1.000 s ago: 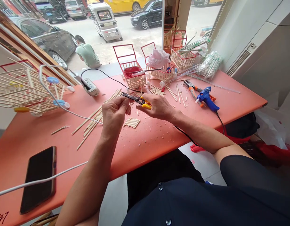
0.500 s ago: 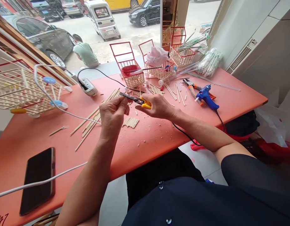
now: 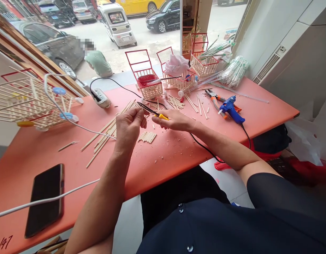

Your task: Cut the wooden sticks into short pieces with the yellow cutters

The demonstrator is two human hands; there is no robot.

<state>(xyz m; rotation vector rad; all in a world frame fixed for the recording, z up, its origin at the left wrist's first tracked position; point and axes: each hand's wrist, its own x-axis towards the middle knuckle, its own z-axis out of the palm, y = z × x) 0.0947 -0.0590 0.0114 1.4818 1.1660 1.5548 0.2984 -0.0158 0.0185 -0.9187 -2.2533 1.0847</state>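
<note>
My left hand point(image 3: 128, 123) is closed in a pinch above the table, and whatever its fingers hold is hidden. Wrapped round a pair of pliers point(image 3: 148, 109) with yellow handles and long black jaws is my right hand point(image 3: 176, 120). The jaws point left and reach just past my left fingertips. Below and between the hands, a row of short cut sticks point(image 3: 147, 137) lies side by side. Long thin wooden sticks point(image 3: 99, 141) lie in a loose bundle under and left of my left hand. More sticks point(image 3: 176, 102) lie beyond my right hand.
Small stick-built carts point(image 3: 150, 88) stand along the back of the pink table point(image 3: 99, 183). A larger stick cart point(image 3: 27, 98) is at left. A blue glue gun point(image 3: 231, 107) and orange-handled pliers point(image 3: 213, 100) lie right. A phone point(image 3: 45, 201), power strip point(image 3: 100, 98) and white cable point(image 3: 70, 194) are at left.
The pliers have turned in my right hand, so their jaws now show more edge-on. Both hands stay close together in nearly the same place. The view has shifted slightly.
</note>
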